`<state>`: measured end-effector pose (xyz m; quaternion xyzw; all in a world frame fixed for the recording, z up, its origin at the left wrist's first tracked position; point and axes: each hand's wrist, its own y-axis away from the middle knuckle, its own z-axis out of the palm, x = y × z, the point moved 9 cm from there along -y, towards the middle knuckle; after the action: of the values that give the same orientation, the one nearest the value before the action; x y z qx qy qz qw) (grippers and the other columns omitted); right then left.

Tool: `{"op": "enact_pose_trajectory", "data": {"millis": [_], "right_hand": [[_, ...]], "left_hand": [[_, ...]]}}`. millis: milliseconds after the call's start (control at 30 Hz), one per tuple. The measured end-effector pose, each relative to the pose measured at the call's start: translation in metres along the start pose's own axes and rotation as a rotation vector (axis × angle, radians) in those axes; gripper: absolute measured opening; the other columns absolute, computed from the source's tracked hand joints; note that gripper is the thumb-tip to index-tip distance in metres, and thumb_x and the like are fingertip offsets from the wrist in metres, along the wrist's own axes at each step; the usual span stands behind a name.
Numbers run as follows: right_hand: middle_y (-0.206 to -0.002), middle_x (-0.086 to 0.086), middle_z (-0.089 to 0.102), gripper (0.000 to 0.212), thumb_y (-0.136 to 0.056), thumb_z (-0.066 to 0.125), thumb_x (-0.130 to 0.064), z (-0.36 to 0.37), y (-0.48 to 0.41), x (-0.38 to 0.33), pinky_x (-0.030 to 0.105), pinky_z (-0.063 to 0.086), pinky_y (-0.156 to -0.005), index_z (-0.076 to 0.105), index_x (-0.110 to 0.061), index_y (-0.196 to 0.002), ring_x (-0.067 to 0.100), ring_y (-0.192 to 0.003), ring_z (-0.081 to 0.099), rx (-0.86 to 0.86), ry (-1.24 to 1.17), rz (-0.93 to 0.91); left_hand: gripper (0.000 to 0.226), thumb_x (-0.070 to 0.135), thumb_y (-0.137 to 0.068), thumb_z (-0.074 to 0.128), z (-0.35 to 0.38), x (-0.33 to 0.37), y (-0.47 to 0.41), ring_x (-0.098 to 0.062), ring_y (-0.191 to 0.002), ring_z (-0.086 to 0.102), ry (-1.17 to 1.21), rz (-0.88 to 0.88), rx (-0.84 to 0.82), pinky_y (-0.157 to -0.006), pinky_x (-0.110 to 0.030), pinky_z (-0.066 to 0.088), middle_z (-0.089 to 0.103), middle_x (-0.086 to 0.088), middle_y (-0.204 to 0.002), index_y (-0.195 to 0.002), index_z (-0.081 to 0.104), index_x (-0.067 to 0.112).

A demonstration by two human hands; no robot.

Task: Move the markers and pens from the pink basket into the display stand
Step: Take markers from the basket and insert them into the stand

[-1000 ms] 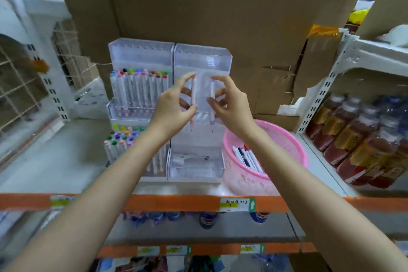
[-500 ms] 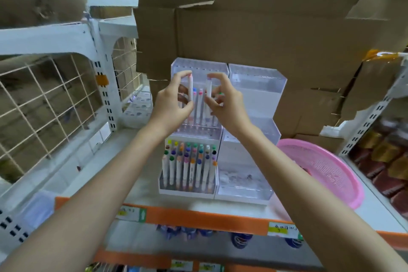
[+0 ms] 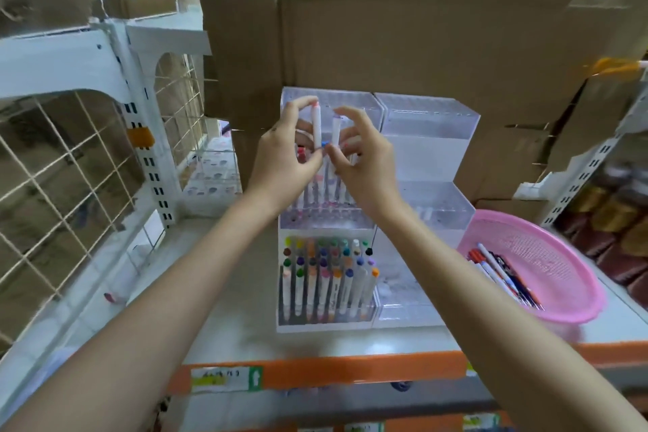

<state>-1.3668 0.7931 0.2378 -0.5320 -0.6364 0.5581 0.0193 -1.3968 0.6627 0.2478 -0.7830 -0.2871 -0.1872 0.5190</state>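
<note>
Two clear stepped display stands sit side by side on the shelf; the left stand (image 3: pixel 298 96) carries rows of coloured-cap markers (image 3: pixel 328 275), while the right stand (image 3: pixel 431 158) looks almost bare. My left hand (image 3: pixel 280 158) pinches a white marker (image 3: pixel 316 124) upright in front of the left stand's upper tier. Beside it my right hand (image 3: pixel 364 158) pinches a second white marker (image 3: pixel 335 130), also upright. To the right, the pink basket (image 3: pixel 557 249) holds several pens and markers (image 3: pixel 505 273).
Cardboard boxes (image 3: pixel 403 38) stand close behind the stands. A white wire-grid rack (image 3: pixel 80 158) closes off the left side. Bottled drinks (image 3: pixel 617 231) fill the shelf at far right. The shelf's orange front edge (image 3: pixel 322 370) carries price labels.
The view has swung left and closer. Both hands, each still with a marker, have gone from the right stand's front to the left stand's upper tier.
</note>
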Motion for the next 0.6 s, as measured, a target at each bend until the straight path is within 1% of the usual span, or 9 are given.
{"op": "enact_pose_trajectory", "data": {"millis": [33,100,200,267,367,467,600], "right_hand": [[-0.083,-0.002,0.055,0.044,-0.085,0.068,-0.005,0.001,0.001,-0.001,0.01,0.042,-0.057,0.054,-0.016,-0.125,0.012,-0.065,0.06,0.019,0.015,-0.015],[-0.087,-0.001,0.056,0.044,-0.085,0.068,-0.005,0.004,0.003,-0.003,0.009,0.044,-0.062,0.055,-0.016,-0.125,0.011,-0.069,0.06,0.042,0.036,-0.035],[-0.087,0.0,0.058,0.043,-0.085,0.068,-0.005,0.008,0.005,-0.005,0.015,0.05,-0.064,0.054,-0.014,-0.125,0.013,-0.07,0.062,0.054,0.04,-0.041],[-0.085,0.0,0.058,0.042,-0.085,0.068,-0.005,0.008,0.005,-0.005,0.016,0.05,-0.063,0.054,-0.014,-0.125,0.014,-0.069,0.062,0.065,0.042,-0.029],[-0.083,-0.003,0.056,0.042,-0.086,0.067,-0.006,0.008,0.006,-0.005,0.01,0.045,-0.062,0.054,-0.014,-0.125,0.013,-0.069,0.061,0.069,0.031,-0.007],[-0.082,-0.004,0.055,0.041,-0.086,0.068,-0.006,0.009,0.007,-0.007,0.008,0.044,-0.063,0.055,-0.013,-0.124,0.012,-0.069,0.06,0.071,0.04,-0.024],[-0.079,-0.006,0.054,0.039,-0.086,0.068,-0.008,0.011,0.009,-0.006,0.007,0.042,-0.061,0.056,-0.014,-0.123,0.01,-0.066,0.058,0.081,0.048,-0.03]], "left_hand": [[0.06,0.006,-0.082,0.071,0.0,0.001,-0.001,0.003,-0.08,0.061,0.003,0.02,0.0,-0.068,-0.009,0.05,0.058,0.007,-0.087,-0.133,0.044,0.022],[0.059,0.005,-0.082,0.071,-0.001,0.003,-0.003,0.0,-0.08,0.061,0.011,0.06,0.001,-0.069,-0.014,0.052,0.058,0.005,-0.09,-0.132,0.045,0.021],[0.058,0.006,-0.082,0.071,-0.001,0.002,-0.004,-0.002,-0.079,0.061,0.021,0.085,-0.009,-0.07,-0.017,0.054,0.058,0.007,-0.091,-0.132,0.045,0.021],[0.058,0.007,-0.082,0.071,-0.002,0.001,-0.004,-0.003,-0.078,0.061,0.028,0.098,-0.01,-0.07,-0.015,0.052,0.058,0.008,-0.089,-0.132,0.045,0.021],[0.055,0.008,-0.083,0.071,-0.002,-0.001,-0.005,-0.004,-0.078,0.061,0.013,0.131,-0.011,-0.072,-0.008,0.048,0.062,0.006,-0.087,-0.131,0.047,0.019],[0.053,0.009,-0.083,0.072,-0.002,-0.009,-0.005,-0.005,-0.079,0.062,0.028,0.107,-0.013,-0.072,-0.006,0.047,0.064,0.003,-0.086,-0.129,0.048,0.02],[0.051,0.015,-0.083,0.073,-0.002,-0.02,-0.003,-0.004,-0.08,0.064,0.078,0.048,-0.011,-0.076,-0.013,0.051,0.067,0.002,-0.087,-0.127,0.049,0.02]]}}
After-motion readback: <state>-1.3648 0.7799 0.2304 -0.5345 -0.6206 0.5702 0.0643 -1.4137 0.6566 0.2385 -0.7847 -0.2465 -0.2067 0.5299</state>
